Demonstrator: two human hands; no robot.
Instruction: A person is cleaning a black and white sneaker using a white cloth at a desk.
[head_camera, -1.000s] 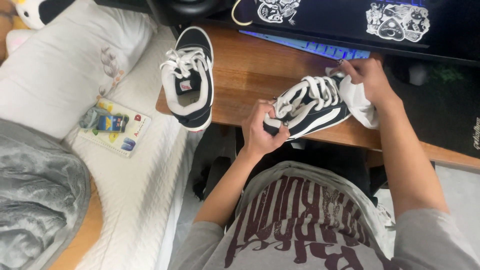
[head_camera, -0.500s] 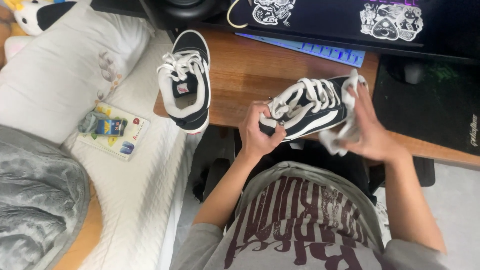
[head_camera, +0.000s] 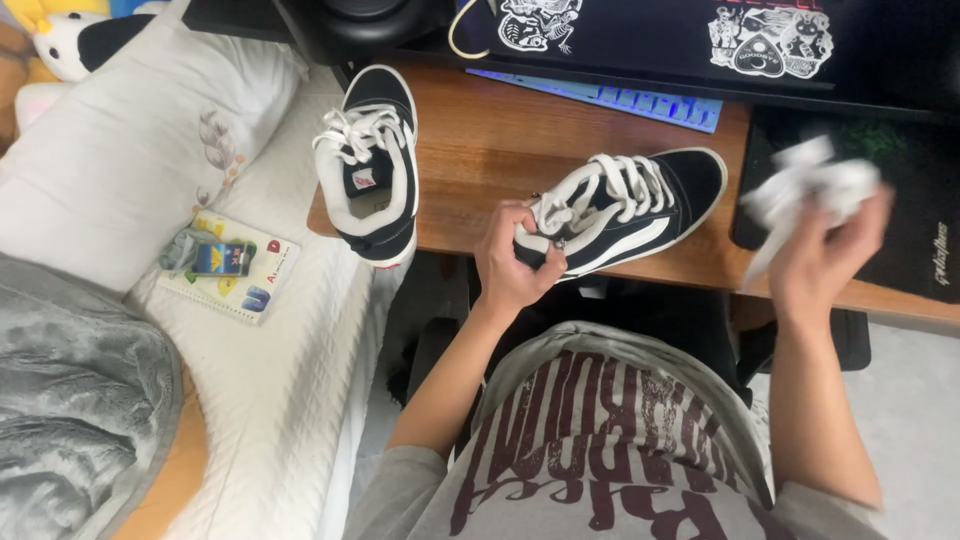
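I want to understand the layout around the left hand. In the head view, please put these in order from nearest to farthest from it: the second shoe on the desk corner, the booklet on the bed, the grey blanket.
From the left hand:
1. Second shoe, on the desk corner, to its left.
2. Booklet, on the white bed, farther left.
3. Grey blanket, at the lower left edge.

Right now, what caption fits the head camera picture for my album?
Left hand grips the heel of a black-and-white sneaker on the wooden desk; right hand lifts a crumpled white cloth aside.
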